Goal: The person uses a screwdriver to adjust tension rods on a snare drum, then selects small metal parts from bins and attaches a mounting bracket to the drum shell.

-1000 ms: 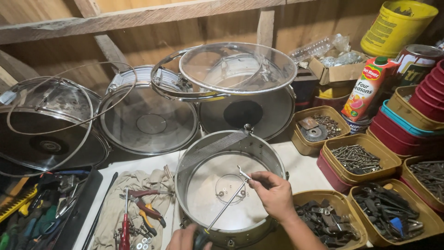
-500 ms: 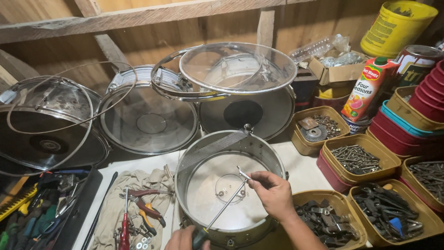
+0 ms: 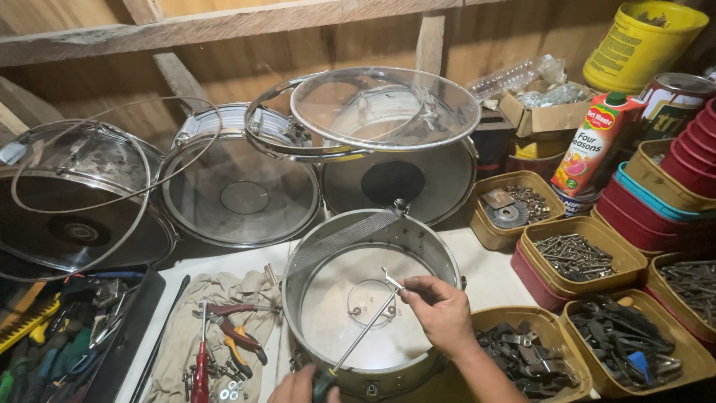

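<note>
Rough wooden plank wall (image 3: 246, 67) and beam (image 3: 224, 26) behind white bench (image 3: 492, 276).

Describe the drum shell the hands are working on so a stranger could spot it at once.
On the white workbench, ahead of the drums leaning against the wooden wall, lies a round silver metal drum shell, open side up. The right hand holds a thin metal rod inside it. Unlike its neighbours, it lies flat and has no hoop on top.

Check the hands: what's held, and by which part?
Right hand pinches the upper end of a thin metal rod inside the drum shell. Left hand grips the rod's lower, dark-handled end at the rim.
</note>
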